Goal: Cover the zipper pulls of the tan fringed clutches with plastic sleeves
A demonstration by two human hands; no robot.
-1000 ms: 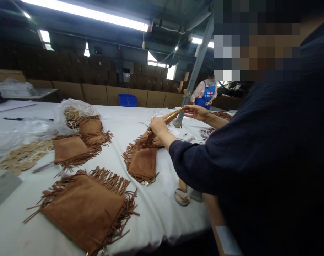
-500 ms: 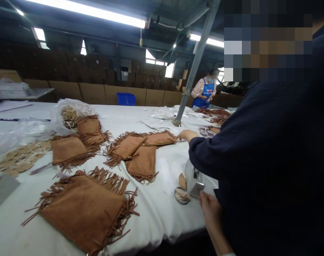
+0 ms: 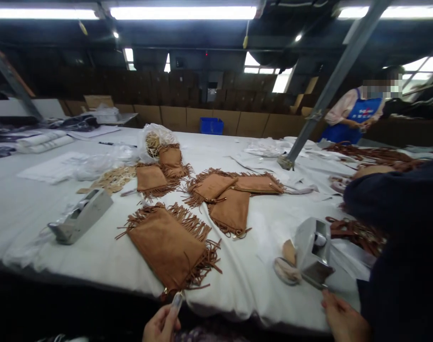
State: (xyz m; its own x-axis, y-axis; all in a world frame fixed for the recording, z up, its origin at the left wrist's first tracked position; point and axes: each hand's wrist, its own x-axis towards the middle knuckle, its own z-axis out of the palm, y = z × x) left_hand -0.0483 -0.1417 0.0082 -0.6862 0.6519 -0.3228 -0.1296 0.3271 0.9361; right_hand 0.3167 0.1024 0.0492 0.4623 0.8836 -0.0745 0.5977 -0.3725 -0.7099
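My left hand is at the bottom edge, thumb and fingers closed on a small whitish, translucent wrapped piece. This touches or nearly touches the zipper corner of a large brown fringed pouch lying flat on the table. My right hand is at the lower right, its fingertips pinched together at the front end of a grey tape dispenser. Whatever is between those fingertips is too small to make out. Beside the dispenser lie a roll and a tan piece.
Several smaller fringed pouches lie farther back on the white-covered table. A second tape dispenser stands left. A metal post rises from the table. A co-worker's dark sleeve fills the right; another person stands behind.
The view has swung right and lower, bringing my left hand and the left dispenser into sight. The co-worker's body takes up less of the view. My right hand stays by the dispenser.
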